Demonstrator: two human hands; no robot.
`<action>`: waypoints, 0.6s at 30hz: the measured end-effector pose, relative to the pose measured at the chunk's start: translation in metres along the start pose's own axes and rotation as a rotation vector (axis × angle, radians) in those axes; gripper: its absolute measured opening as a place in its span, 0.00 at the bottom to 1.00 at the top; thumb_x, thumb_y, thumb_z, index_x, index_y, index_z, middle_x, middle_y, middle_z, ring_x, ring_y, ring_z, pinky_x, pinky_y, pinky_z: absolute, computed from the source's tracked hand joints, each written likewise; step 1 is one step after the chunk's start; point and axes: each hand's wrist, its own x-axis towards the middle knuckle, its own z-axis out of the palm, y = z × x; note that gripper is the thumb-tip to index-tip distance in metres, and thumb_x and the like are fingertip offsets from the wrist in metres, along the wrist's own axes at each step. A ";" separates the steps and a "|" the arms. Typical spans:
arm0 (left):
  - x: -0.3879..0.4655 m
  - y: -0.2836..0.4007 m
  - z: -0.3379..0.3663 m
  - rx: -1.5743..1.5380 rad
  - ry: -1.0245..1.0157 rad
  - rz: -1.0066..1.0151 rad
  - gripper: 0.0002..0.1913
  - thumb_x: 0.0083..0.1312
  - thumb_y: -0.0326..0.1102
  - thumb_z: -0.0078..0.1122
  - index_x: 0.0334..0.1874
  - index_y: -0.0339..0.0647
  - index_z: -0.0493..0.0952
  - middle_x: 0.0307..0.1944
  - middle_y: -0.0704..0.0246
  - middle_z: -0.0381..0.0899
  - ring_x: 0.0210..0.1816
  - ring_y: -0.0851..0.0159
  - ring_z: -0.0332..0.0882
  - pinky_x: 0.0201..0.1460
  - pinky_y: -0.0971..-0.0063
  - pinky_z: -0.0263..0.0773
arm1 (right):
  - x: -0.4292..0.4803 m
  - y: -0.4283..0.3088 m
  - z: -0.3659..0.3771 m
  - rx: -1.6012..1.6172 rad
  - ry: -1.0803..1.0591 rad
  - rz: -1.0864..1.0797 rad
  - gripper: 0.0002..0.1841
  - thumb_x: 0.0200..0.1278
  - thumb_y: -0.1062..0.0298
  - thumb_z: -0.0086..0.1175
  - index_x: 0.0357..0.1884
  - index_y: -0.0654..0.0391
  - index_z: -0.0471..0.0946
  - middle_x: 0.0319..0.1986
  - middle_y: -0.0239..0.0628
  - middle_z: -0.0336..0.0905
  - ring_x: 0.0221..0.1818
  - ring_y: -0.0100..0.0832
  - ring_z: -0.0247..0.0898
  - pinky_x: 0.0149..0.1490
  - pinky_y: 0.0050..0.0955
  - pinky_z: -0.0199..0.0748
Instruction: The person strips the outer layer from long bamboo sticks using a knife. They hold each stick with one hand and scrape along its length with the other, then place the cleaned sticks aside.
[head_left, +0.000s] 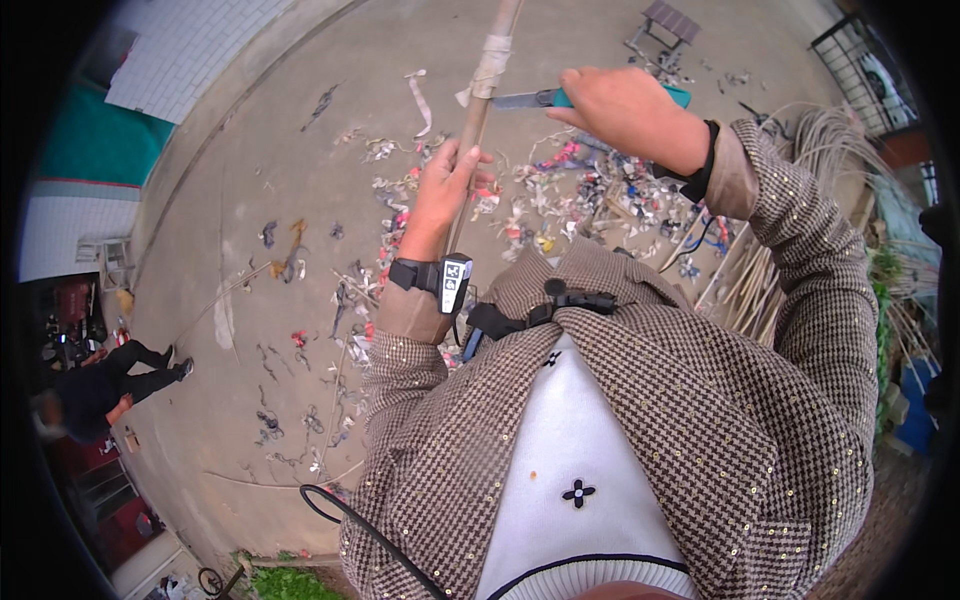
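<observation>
A long, pale pole (474, 124) runs up from beside my left wrist to the top of the view. My left hand (442, 184) is closed around its lower part. Above that hand, a whitish cloth or tape wrapping (491, 64) goes around the pole, with a small loose end at its lower left. My right hand (626, 109) grips a knife by its teal handle (679, 95). The knife's grey blade (517, 100) points left, its tip at the pole just below the wrapping. Whether the tip touches the pole is unclear.
Torn strips and scraps (592, 187) litter the concrete ground (247, 187). Long thin poles (757, 292) lie in a pile at the right. A small slatted bench (671, 22) stands at the top right. Another person (97, 390) is at the far left, beside a building.
</observation>
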 end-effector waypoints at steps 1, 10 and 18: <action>0.000 0.000 0.000 -0.004 0.005 0.000 0.15 0.71 0.40 0.47 0.48 0.33 0.69 0.40 0.63 0.77 0.35 0.67 0.80 0.35 0.76 0.77 | 0.000 0.001 -0.001 -0.015 0.019 -0.011 0.20 0.61 0.50 0.52 0.29 0.60 0.70 0.19 0.40 0.74 0.22 0.41 0.74 0.25 0.35 0.71; -0.002 0.001 0.002 -0.015 -0.006 0.010 0.13 0.69 0.39 0.49 0.46 0.35 0.69 0.39 0.66 0.77 0.28 0.72 0.78 0.29 0.81 0.74 | 0.012 0.009 -0.014 -0.087 0.007 -0.089 0.20 0.62 0.49 0.50 0.29 0.60 0.72 0.20 0.42 0.74 0.24 0.42 0.75 0.27 0.35 0.71; 0.001 -0.003 0.007 0.473 0.194 0.168 0.11 0.68 0.39 0.50 0.41 0.36 0.68 0.22 0.61 0.75 0.23 0.62 0.76 0.24 0.69 0.68 | 0.049 0.015 -0.048 -0.157 -0.290 -0.166 0.16 0.59 0.52 0.52 0.24 0.56 0.74 0.19 0.40 0.75 0.21 0.42 0.73 0.24 0.38 0.69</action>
